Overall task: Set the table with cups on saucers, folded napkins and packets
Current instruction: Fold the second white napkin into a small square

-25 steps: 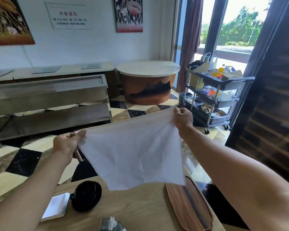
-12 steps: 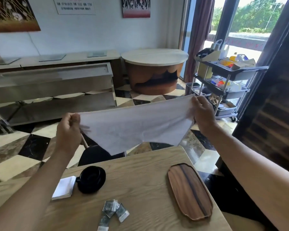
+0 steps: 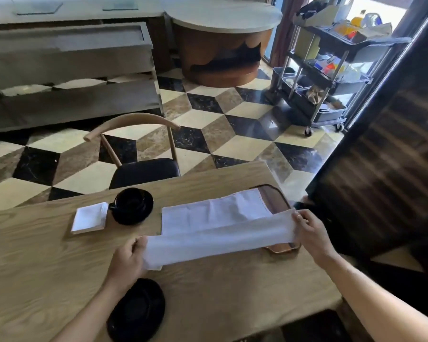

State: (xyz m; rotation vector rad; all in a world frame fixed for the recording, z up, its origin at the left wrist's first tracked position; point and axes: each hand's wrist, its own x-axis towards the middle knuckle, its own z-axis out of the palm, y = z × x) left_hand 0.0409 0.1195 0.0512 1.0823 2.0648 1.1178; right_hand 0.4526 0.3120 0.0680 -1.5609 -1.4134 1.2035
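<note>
A white cloth napkin lies spread across the wooden table, its far half flat and its near edge lifted. My left hand pinches the near left corner and my right hand pinches the near right corner. A black cup on a black saucer stands at the far side, with a folded white napkin just left of it. A second black saucer sits near the front edge, partly behind my left forearm. The packets are hidden.
A dark wooden tray lies under the napkin's right end. A wooden chair with a black seat stands at the table's far side. A metal cart is at the back right; a dark slatted panel stands at the right.
The napkin, held up in the air before, has come down onto the table and tray. My view has tilted down, and both hands have lowered with the near corners.
</note>
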